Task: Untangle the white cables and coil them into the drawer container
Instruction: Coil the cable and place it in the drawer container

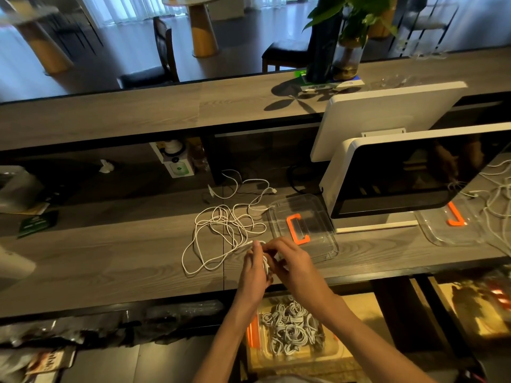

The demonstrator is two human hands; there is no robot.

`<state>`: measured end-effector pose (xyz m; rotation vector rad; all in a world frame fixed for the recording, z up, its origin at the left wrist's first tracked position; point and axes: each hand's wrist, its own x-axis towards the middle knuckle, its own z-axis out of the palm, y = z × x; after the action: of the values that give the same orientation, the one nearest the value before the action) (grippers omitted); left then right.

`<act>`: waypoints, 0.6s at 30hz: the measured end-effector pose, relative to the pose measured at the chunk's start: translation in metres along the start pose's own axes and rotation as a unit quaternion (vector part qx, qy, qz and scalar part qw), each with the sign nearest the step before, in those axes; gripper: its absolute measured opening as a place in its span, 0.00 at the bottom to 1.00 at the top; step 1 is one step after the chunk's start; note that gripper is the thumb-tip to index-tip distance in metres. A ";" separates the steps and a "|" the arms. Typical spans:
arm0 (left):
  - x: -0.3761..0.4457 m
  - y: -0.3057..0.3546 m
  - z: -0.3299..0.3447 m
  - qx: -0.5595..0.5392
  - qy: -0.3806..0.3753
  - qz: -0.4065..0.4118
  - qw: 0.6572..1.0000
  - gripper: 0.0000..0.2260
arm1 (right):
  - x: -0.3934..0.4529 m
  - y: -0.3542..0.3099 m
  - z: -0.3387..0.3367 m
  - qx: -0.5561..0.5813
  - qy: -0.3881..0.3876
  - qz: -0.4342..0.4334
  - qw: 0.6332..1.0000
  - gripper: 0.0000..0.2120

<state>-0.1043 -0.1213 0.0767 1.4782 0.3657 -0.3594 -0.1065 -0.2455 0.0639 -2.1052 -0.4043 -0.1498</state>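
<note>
A tangle of white cables (pixel 221 230) lies spread on the wooden counter, left of a clear lid with an orange handle (pixel 298 228). My left hand (pixel 254 269) grips a small coil of white cable (pixel 266 265) near the counter's front edge. My right hand (pixel 290 258) pinches the cable's strand beside that coil, thumb and fingers curled on it. From the coil a strand runs back up into the tangle. Below the counter an open clear container (pixel 293 330) with orange clips holds several coiled white cables.
A white-framed monitor (pixel 401 175) stands right of the lid, a second screen (pixel 387 117) behind it. More white cables (pixel 495 197) and another clear lid (pixel 453 228) lie at far right. A potted plant (pixel 348 51) sits on the upper ledge.
</note>
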 end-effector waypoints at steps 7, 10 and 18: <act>0.001 0.002 0.011 0.127 0.139 0.064 0.980 0.27 | 0.000 0.008 0.023 -0.050 -0.035 0.008 0.998 0.22; 0.006 -0.003 0.006 0.136 0.146 0.065 0.978 0.30 | 0.001 0.011 0.027 -0.011 -0.009 0.042 0.999 0.11; 0.015 -0.012 -0.006 -0.086 0.061 -0.055 0.993 0.20 | -0.011 0.012 0.028 0.049 0.049 0.094 0.993 0.06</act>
<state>-0.0960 -0.1167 0.0588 1.3170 0.5651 -0.3178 -0.1138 -0.2301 0.0362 -2.0174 -0.1506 -0.1195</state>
